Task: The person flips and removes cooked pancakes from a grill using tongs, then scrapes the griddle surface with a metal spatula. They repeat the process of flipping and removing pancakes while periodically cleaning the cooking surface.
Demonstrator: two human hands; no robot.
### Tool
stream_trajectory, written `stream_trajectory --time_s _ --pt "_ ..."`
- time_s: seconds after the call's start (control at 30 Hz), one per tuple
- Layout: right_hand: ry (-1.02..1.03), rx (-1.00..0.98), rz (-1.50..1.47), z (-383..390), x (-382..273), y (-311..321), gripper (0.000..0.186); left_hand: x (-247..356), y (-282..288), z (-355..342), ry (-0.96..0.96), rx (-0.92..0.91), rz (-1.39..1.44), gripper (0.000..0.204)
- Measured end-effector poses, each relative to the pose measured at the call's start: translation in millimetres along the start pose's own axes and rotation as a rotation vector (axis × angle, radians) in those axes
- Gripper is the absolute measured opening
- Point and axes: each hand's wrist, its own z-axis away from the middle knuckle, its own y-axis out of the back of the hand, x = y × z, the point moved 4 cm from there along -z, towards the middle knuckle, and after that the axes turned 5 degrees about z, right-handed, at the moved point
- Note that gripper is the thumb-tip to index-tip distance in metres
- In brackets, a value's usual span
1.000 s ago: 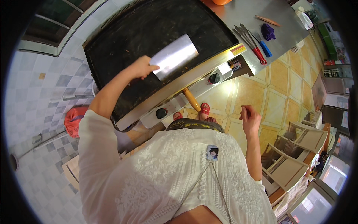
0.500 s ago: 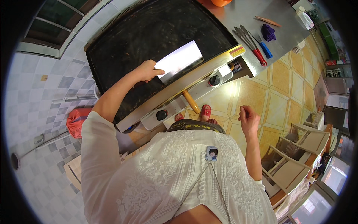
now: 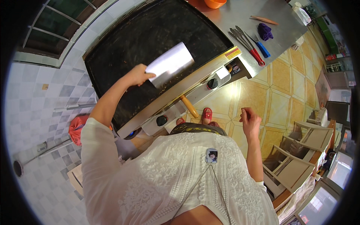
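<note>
My left hand (image 3: 136,76) grips the near-left end of a shiny rectangular metal sheet (image 3: 170,64), thumb on top. The sheet is over the front part of a large black flat griddle (image 3: 123,48); whether it touches the surface I cannot tell. Dark crumbs show on the griddle close to the sheet's front edge. My right hand (image 3: 250,119) hangs in the air at the right, above the tiled floor, with its fingers curled in and nothing visible in them.
Right of the griddle, a steel counter (image 3: 240,18) bears red-handled tools (image 3: 257,56), a blue-handled tool (image 3: 263,49), a purple cloth (image 3: 265,31) and an orange bowl (image 3: 215,3). Black knobs (image 3: 212,83) and a wooden handle (image 3: 189,106) line the griddle's front. Wooden chairs (image 3: 296,170) stand lower right.
My left hand and the metal sheet have shifted slightly left over the griddle. The view has also moved a little. My right hand has stayed curled in nearly the same place.
</note>
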Motion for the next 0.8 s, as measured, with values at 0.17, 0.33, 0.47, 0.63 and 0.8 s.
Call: stream_trajectory --time_s 0.17,0.33,0.47,0.63,0.8 --pt "0.020 0.000 -0.015 -6 1 3 0.012 -3 21 -41 0.074 0.166 0.234 0.037" --pt "0.004 0.006 -0.025 -5 6 1 0.012 18 -14 -28 0.014 0.020 0.061 0.040" --pt "0.004 0.030 -0.031 -5 8 7 0.012 4 22 -45 0.085 0.167 0.221 0.034" --pt "-0.017 0.043 -0.058 -2 14 11 0.012 32 -25 -19 0.022 -0.001 0.036 0.037" --pt "0.001 0.041 -0.065 -2 16 12 0.012 5 25 -43 0.115 0.215 0.002 0.041"
